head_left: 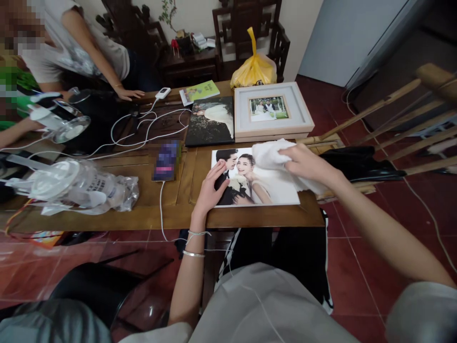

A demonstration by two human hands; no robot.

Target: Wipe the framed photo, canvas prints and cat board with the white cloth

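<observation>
A photo panel [274, 188] with a printed couple lies flat near the front edge of the wooden table [143, 212]. My left hand [210, 188] rests on the panel's left side, fingers stretched out over the picture. In my right hand [303, 162] is a white cloth [271, 153], bunched against the panel's upper right part and trailing past its right edge. Just behind the panel stand a dark photo panel [210, 121] and a pale wooden picture frame [273, 126] holding a small photo.
A phone [166, 161] on a white cable lies left of the panel. Further left are a plastic-wrapped drink cup [74, 186] and a black kettle [96, 119]. A yellow bag [255, 69] and a green booklet [200, 92] sit at the back. Another person's hand [130, 94] touches the far edge.
</observation>
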